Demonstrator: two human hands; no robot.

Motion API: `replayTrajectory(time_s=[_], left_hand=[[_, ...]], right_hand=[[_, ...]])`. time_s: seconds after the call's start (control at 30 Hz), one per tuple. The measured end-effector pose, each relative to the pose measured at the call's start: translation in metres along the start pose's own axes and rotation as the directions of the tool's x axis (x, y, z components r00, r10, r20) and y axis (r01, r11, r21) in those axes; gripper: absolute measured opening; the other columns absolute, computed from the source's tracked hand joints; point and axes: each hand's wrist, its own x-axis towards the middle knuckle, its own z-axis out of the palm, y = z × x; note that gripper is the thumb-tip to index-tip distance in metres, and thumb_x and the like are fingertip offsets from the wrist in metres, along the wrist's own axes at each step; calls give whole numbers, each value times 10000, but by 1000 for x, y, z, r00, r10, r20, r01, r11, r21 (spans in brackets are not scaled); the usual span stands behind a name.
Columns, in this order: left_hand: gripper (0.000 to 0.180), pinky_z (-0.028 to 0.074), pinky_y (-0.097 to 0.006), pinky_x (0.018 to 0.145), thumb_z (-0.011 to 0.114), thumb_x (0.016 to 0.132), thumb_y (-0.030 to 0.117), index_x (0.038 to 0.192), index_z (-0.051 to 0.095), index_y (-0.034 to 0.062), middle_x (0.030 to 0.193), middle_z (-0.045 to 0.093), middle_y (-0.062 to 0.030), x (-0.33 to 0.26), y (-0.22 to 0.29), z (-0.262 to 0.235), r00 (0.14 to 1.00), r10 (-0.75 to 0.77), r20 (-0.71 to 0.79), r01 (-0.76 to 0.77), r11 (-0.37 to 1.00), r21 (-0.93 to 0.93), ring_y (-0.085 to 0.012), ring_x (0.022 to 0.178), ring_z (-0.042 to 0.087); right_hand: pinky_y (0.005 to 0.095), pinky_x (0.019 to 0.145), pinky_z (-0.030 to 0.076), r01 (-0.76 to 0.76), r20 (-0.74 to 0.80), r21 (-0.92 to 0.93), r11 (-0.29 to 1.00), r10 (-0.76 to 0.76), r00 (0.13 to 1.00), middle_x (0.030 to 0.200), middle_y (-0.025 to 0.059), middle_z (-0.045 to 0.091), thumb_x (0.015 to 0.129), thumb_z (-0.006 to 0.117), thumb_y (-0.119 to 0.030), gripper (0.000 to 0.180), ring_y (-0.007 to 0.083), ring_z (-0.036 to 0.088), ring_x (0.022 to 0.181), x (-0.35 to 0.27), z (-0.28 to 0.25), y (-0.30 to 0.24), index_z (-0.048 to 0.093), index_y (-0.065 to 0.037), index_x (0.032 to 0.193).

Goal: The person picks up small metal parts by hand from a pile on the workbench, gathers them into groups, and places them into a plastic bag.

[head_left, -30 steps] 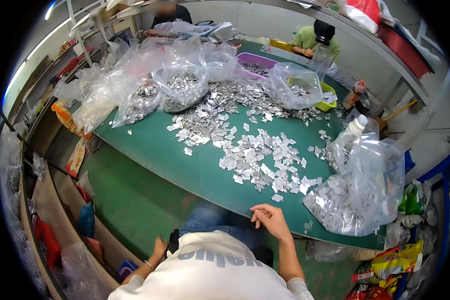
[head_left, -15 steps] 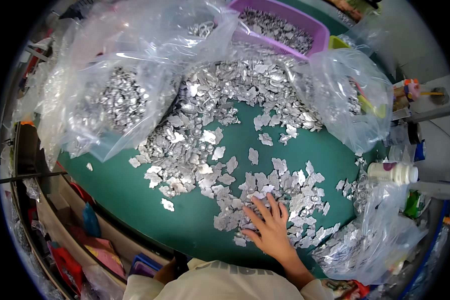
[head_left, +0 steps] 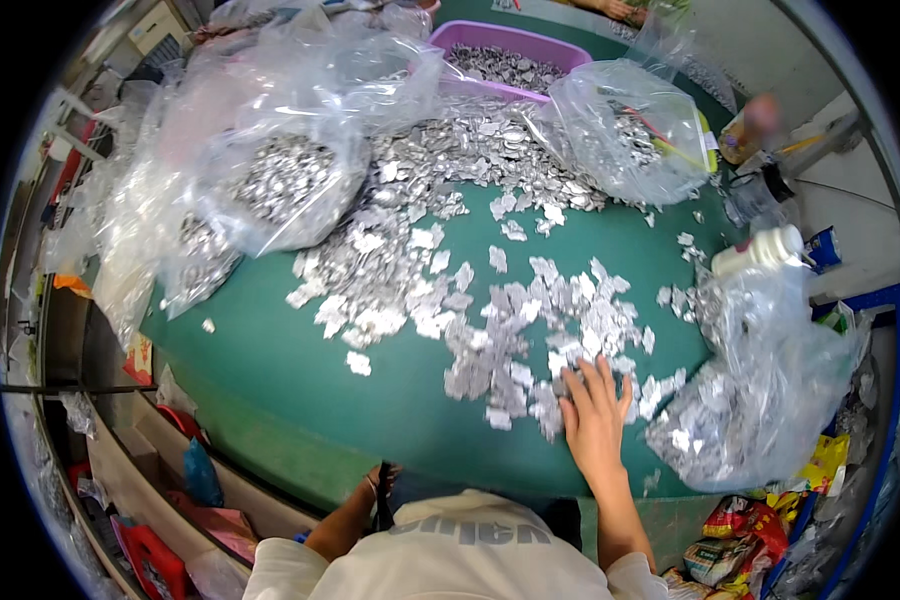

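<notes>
My right hand point(head_left: 596, 415) rests palm down on the near edge of a spread of flat, silvery, wavy-edged metal pieces point(head_left: 490, 345). Its fingers are stretched and slightly apart, touching the pieces, and it grips nothing. Beyond, a large heap of similar metal pieces point(head_left: 470, 150) curves across the green tabletop point(head_left: 270, 350). Low by my lap, below the table's near edge, is my left hand point(head_left: 380, 476); its fingers are mostly hidden, so what it does cannot be made out.
Clear plastic bags of metal pieces stand at the left point(head_left: 280, 190), far right point(head_left: 630, 130) and near right point(head_left: 750, 400). A purple bin point(head_left: 515, 85) of parts sits at the back. A white bottle point(head_left: 760, 250) lies at the right. Another person's hand point(head_left: 618, 9) shows at the far edge.
My right hand has slid rightward over the spread pieces, its fingers drawing closer together. The view has shifted, showing more floor and my left arm by my lap.
</notes>
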Motion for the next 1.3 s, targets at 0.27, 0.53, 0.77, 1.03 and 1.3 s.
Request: replayTrajectory(time_s=[0.27,0.53,0.77,1.03,1.3], left_hand=[[145,417,-214,563,531,963,193,941,608,73,765,578,10,-121,146,-3,361,734,-575,-895,446,6,-69,653,512],[151,463,-272,758,511,838,-76,885,637,-8,904,587,-97,-255,237,141,-246,944,-222,-885,-126,448,-184,850,570],[233,454,-366,884,587,788,-39,1008,641,17,1047,620,-140,-233,288,187,-203,979,19,-843,-184,506,-316,1000,582],[321,408,-392,960,621,789,8,1109,617,25,1215,581,-131,-199,339,198,-71,992,106,-812,-119,571,-318,1105,535],[332,361,-365,874,673,757,71,1085,650,110,1120,579,-48,-202,361,202,105,946,307,-551,-202,810,-260,1086,494]], right_hand=[[560,1018,275,342,-136,200,918,-320,938,1363,96,445,813,680,-208,476,353,357,1304,-23,45,-40,546,-155,1267],[569,1031,277,296,-169,-142,945,-318,933,1304,85,496,866,611,-239,371,322,390,1273,-25,57,-10,578,-198,1233],[573,1032,275,201,-222,-196,960,-243,944,1257,97,511,846,634,-261,374,322,397,1256,-22,48,7,589,-182,1209],[595,1046,210,-31,-334,-243,970,-53,941,1279,106,489,810,670,-316,458,346,394,1243,-17,43,30,572,-97,1200],[539,1018,225,36,-295,58,998,-17,955,1088,78,560,776,721,-308,354,269,481,1099,4,15,-2,635,-65,1018]])
